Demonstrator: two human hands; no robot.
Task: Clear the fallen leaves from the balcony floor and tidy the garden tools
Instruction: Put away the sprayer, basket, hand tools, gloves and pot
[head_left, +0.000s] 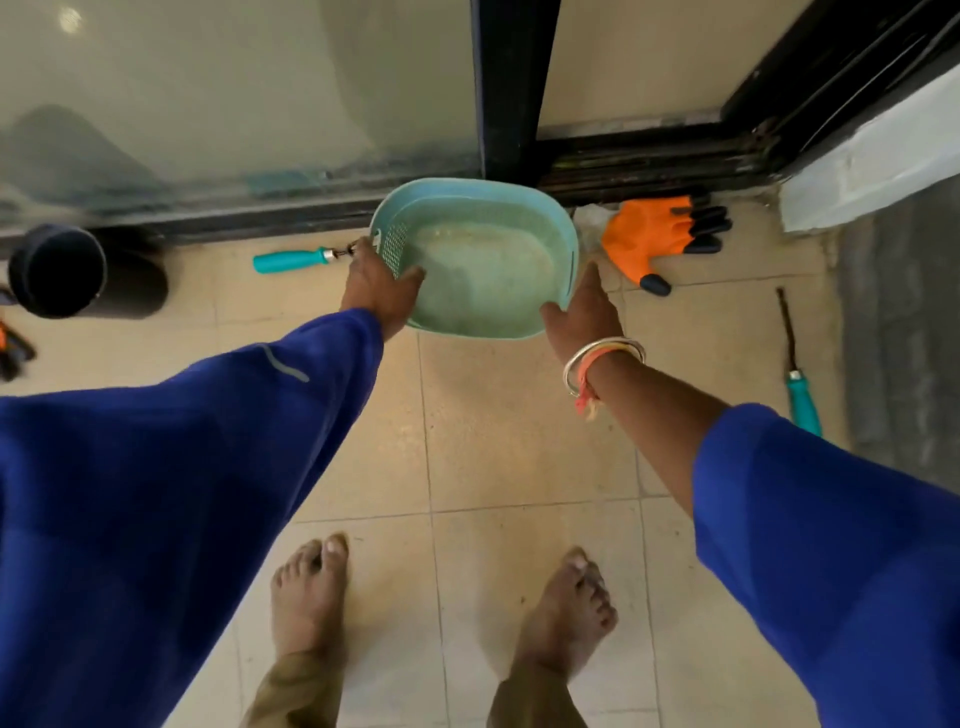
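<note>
Teal basket (483, 260) held between left hand (376, 291) and right hand (584, 312)

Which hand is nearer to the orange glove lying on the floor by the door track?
The right hand. It grips the basket's right edge, with the orange glove just beyond it to the right. The left hand holds the opposite edge, with the whole basket between it and the glove.
</note>
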